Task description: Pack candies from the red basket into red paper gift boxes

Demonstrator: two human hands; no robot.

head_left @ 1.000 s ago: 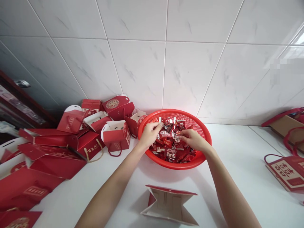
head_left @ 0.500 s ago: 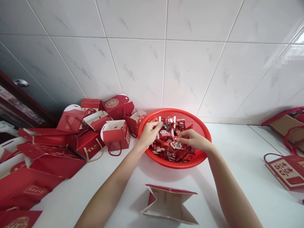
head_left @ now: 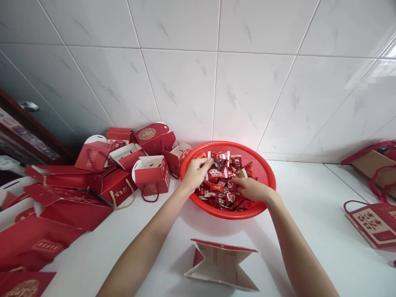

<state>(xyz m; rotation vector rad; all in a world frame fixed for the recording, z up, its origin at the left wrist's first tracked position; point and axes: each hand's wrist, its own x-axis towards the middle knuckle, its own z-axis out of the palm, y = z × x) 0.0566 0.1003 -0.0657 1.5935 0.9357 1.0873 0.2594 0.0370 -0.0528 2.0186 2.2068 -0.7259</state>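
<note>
My left hand (head_left: 195,175) is over the left side of a red plastic basket (head_left: 229,214), closed with thumb and fingers on a red-and-white candy packet (head_left: 213,173). The basket holds a heap of small red wrapped candies (head_left: 221,200). Inside its right half is my right hand (head_left: 255,189), fingers bent down among the candies and drawn together. What is between those fingertips is hidden. Just behind them a candy with a pale yellow and white wrapper (head_left: 242,173) shows. In front of the basket stands an opened red gift box (head_left: 221,266), its plain inside facing up.
Many red gift boxes (head_left: 151,175) with cord handles crowd the left of the white table (head_left: 300,231). At right lie a red box with gold characters (head_left: 369,222) and a cardboard carton (head_left: 375,167). A tiled wall (head_left: 173,90) rises behind the basket.
My right hand has let go of a red packet with white print and moved slightly right, deeper into the candies. My left hand still holds its packet in the same spot.
</note>
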